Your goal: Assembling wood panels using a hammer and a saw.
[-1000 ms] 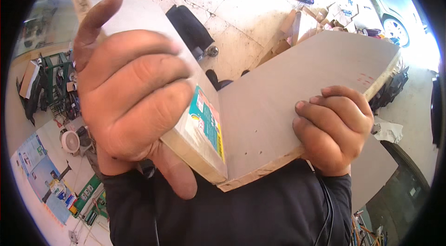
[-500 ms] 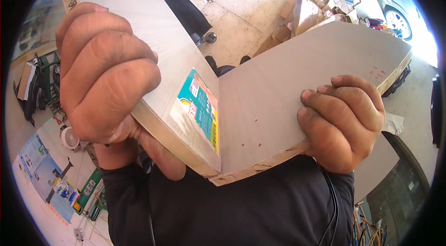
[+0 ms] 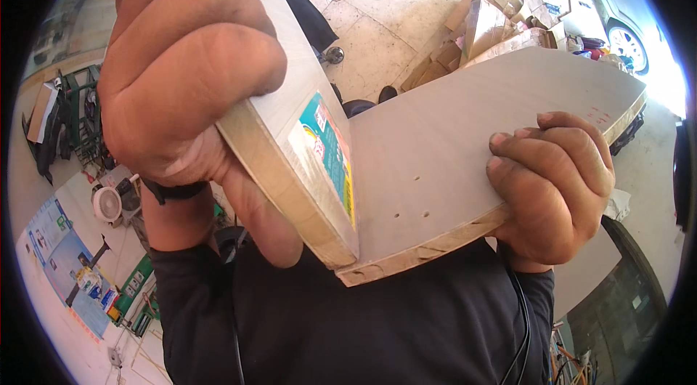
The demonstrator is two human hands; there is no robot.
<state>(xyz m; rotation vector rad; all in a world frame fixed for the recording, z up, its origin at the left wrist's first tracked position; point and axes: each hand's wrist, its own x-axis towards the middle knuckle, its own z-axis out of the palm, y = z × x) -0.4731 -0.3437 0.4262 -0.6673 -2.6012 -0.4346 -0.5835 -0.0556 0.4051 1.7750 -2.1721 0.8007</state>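
My left hand [image 3: 196, 65] is closed over the edge of a pale wooden board [image 3: 279, 142], which stands steeply tilted and bears a teal and yellow label [image 3: 328, 149]. Fingers lie over its face, with the thumb along the underside. My right hand [image 3: 555, 185] grips the near edge of a second grey-faced board [image 3: 450, 138], fingers on top and thumb hidden. That one lies flatter and has three small holes near the inner corner and red marks at the far end. Along their inner edges the two boards meet in a V, in front of my dark shirt.
Beyond the boards, torn cardboard boxes [image 3: 486, 29] are heaped on the tiled floor [image 3: 370, 36]. A car wheel [image 3: 626, 47] shows at the far right. On the left are a small white fan [image 3: 109, 203] and racks with tools. A black item [image 3: 308, 14] lies past the left board.
My left hand has risen and tipped the labelled board steeper, narrowing the V. The other board has shifted slightly right with my right hand still on it.
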